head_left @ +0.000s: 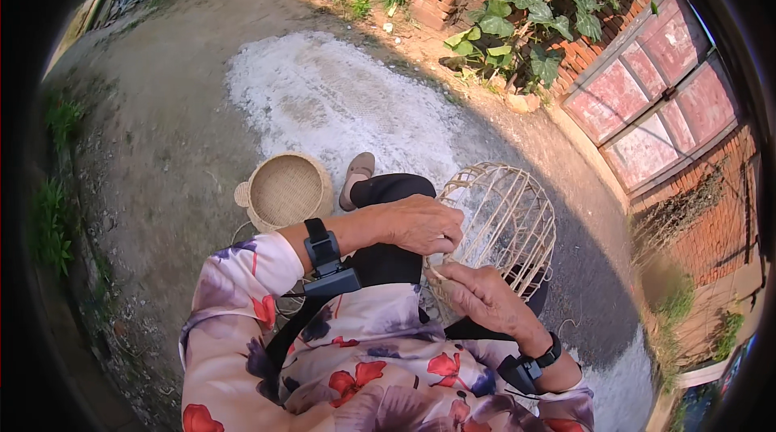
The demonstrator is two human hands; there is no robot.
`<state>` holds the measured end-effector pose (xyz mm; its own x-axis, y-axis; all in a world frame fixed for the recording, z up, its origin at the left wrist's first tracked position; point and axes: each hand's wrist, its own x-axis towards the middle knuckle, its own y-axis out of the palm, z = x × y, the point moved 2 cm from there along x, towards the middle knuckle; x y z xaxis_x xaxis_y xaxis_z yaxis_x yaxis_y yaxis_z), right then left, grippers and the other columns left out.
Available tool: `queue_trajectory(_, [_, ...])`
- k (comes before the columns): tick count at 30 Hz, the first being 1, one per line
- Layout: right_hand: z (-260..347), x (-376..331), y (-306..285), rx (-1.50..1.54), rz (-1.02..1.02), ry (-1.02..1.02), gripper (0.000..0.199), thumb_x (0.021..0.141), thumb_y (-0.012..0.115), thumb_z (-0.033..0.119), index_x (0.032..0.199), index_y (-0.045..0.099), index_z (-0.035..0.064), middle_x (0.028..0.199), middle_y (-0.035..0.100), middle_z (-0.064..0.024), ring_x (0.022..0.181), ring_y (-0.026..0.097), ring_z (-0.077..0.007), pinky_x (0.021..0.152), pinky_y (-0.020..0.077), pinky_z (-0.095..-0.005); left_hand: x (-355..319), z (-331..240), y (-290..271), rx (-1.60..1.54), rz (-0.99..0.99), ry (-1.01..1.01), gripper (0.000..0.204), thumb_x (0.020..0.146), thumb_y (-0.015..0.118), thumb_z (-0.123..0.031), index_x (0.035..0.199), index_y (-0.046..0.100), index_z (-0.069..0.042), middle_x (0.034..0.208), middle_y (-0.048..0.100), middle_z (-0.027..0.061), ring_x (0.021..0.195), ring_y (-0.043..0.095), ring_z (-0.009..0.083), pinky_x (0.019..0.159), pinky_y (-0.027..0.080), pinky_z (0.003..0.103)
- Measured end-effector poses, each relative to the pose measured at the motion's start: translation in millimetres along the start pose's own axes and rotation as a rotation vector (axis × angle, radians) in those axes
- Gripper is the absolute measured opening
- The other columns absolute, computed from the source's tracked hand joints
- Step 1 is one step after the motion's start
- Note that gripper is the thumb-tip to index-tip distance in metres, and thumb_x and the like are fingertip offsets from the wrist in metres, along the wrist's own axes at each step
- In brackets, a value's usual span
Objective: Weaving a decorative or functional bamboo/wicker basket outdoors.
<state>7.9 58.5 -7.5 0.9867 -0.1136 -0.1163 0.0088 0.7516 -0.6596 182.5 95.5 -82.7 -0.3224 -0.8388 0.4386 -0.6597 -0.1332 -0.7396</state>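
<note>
An open-work wicker basket frame (517,218) of pale, thin canes rests tilted against my lap, its ribs fanning out to the right. Over its near left edge, my left hand (424,224) is closed with fingers pinched together. Just below it, my right hand (485,299) is also closed, thumb pressed to the fingers at the rim. A short pale strand (437,269) shows between the two hands. How the left fingertips grip the strand is hidden. To the left on the ground stands a round woven basket (289,191) with a small side handle.
White powder (339,101) covers a broad patch of ground ahead. At the right are a faded red metal gate (647,101) and a brick wall with a leafy vine (533,12). My shoe (361,164) is beside the round basket. Loose strands lie near my left elbow.
</note>
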Motion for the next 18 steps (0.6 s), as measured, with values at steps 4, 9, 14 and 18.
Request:
queue_trajectory(4, [-14, 11, 41, -0.204, 0.173, -0.132, 0.033, 0.095, 0.051, 0.018, 0.124, 0.051, 0.0021, 0.065, 0.059, -0.0226, 0.062, 0.059, -0.0428, 0.058, 0.0448, -0.0501, 3, -1, -8, 0.105, 0.099, -0.038, 0.008, 0.08, 0.061, -0.021, 0.08, 0.066, -0.014, 0.083, 0.055, 0.0069, 0.077, 0.06, 0.0285, 0.066, 0.047, 0.04])
queue_trajectory(9, [-11, 20, 47, -0.231, 0.111, -0.188, 0.029, 0.092, 0.052, 0.013, 0.119, 0.053, 0.0016, 0.061, 0.056, -0.0214, 0.058, 0.058, -0.0404, 0.054, 0.0441, -0.0479, 7, 0, -8, 0.127, 0.186, -0.05, 0.008, 0.079, 0.059, -0.02, 0.08, 0.067, -0.017, 0.08, 0.055, 0.0062, 0.076, 0.06, 0.0274, 0.064, 0.046, 0.04])
queue_trajectory(14, [-16, 26, 55, -0.27, 0.157, -0.214, 0.029, 0.094, 0.05, 0.018, 0.117, 0.052, 0.0008, 0.059, 0.055, -0.0208, 0.057, 0.057, -0.0402, 0.053, 0.0413, -0.0495, 9, 4, -8, 0.145, 0.243, -0.065, 0.012, 0.079, 0.059, -0.02, 0.083, 0.069, -0.017, 0.081, 0.056, 0.0057, 0.078, 0.061, 0.0265, 0.065, 0.047, 0.039])
queue_trajectory(18, [-28, 31, 66, -0.29, 0.12, -0.266, 0.017, 0.092, 0.049, 0.016, 0.1, 0.049, 0.0, 0.057, 0.055, -0.0202, 0.056, 0.058, -0.0417, 0.052, 0.0412, -0.0504, 9, -2, -15, 0.098, 0.273, -0.106, 0.014, 0.079, 0.06, -0.022, 0.086, 0.069, -0.015, 0.085, 0.058, 0.0058, 0.082, 0.061, 0.0267, 0.068, 0.047, 0.039])
